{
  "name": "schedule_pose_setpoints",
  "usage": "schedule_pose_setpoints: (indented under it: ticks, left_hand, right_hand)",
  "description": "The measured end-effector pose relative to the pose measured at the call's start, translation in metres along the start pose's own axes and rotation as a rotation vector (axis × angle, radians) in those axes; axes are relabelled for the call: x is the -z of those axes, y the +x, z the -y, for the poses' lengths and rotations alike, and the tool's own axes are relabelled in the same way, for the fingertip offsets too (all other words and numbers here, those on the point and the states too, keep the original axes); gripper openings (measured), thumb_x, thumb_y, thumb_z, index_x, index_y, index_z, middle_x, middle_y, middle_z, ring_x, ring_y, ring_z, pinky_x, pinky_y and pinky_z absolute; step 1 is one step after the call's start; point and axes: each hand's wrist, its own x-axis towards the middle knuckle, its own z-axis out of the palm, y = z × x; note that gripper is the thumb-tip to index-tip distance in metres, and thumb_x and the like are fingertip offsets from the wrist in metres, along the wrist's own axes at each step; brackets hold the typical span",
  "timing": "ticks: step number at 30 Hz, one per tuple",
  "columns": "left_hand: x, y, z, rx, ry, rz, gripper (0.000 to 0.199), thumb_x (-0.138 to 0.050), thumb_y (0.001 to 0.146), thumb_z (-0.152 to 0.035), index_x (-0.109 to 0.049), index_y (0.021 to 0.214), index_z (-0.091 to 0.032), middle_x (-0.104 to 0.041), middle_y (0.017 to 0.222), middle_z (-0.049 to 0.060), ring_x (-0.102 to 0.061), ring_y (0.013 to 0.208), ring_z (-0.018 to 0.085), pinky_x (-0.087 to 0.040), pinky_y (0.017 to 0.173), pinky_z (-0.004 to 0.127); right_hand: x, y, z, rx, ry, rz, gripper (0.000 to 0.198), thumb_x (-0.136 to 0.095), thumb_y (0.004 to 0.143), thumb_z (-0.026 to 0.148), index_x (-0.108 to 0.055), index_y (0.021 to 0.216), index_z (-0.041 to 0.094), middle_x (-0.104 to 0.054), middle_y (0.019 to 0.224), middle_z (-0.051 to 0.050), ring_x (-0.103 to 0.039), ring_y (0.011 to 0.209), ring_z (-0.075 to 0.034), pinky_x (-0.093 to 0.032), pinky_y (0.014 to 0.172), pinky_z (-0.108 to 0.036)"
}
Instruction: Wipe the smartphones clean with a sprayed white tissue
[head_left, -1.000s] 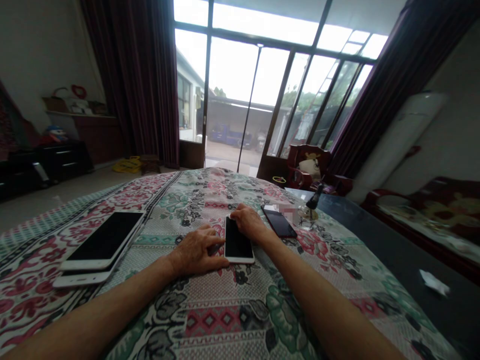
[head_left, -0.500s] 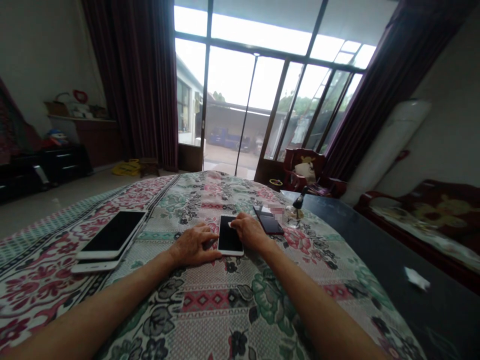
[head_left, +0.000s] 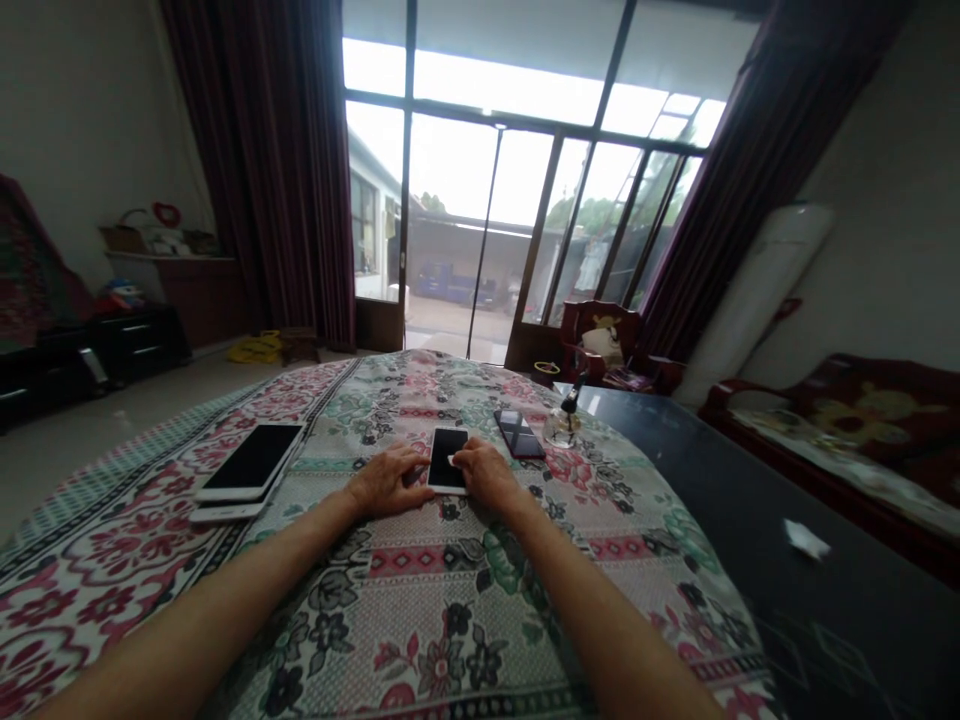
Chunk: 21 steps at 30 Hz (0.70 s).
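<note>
A white-framed smartphone (head_left: 448, 450) with a dark screen lies face up on the patterned tablecloth (head_left: 420, 620). My left hand (head_left: 390, 480) rests flat on the cloth, thumb and fingers apart, their tips against the phone's left edge. Over the right side of the screen is my right hand (head_left: 484, 472), its fingers pinched on a small white wipe (head_left: 453, 459) that touches the glass. Most of the wipe is hidden by the fingers. Another dark smartphone (head_left: 519, 434) with a reddish edge lies beyond my right hand.
Two white devices, the upper a dark-screened tablet (head_left: 251, 462), lie stacked at the left. A clear glass jar (head_left: 561, 428) with a black-topped brush stands right of the dark phone. Crumpled white tissue (head_left: 806, 540) lies on the black tabletop (head_left: 739, 490) at right.
The camera view has shifted, so the table and hands appear slightly further left. My right hand with the white wipe has moved a little down the phone's screen. The left hand stays at the edge.
</note>
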Motion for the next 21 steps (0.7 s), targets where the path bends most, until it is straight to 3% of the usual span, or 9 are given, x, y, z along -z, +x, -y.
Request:
schedule_pose_setpoints:
  ticks: [11,21]
  left_hand:
    - [-0.008,-0.003,-0.005,0.181,0.042,0.025,0.039,-0.065,0.074,-0.044,-0.070,0.107,-0.022,-0.063,0.081,0.003,-0.056,0.082,0.019,-0.045,0.079,0.030]
    - [-0.009,-0.003,-0.001,0.207,-0.019,0.024,0.040,-0.067,0.073,-0.047,-0.071,0.106,-0.025,-0.060,0.077,0.001,-0.054,0.080,0.018,-0.043,0.079,0.028]
  right_hand:
    - [-0.002,-0.016,0.009,-0.035,0.035,-0.025,0.030,-0.044,0.090,0.016,-0.073,0.093,0.019,-0.061,0.100,-0.008,-0.056,0.090,-0.016,-0.039,0.077,-0.023]
    - [-0.001,-0.021,0.015,-0.063,0.042,-0.014,0.031,-0.043,0.090,0.017,-0.073,0.092,0.021,-0.061,0.101,-0.007,-0.054,0.088,-0.017,-0.037,0.072,-0.025]
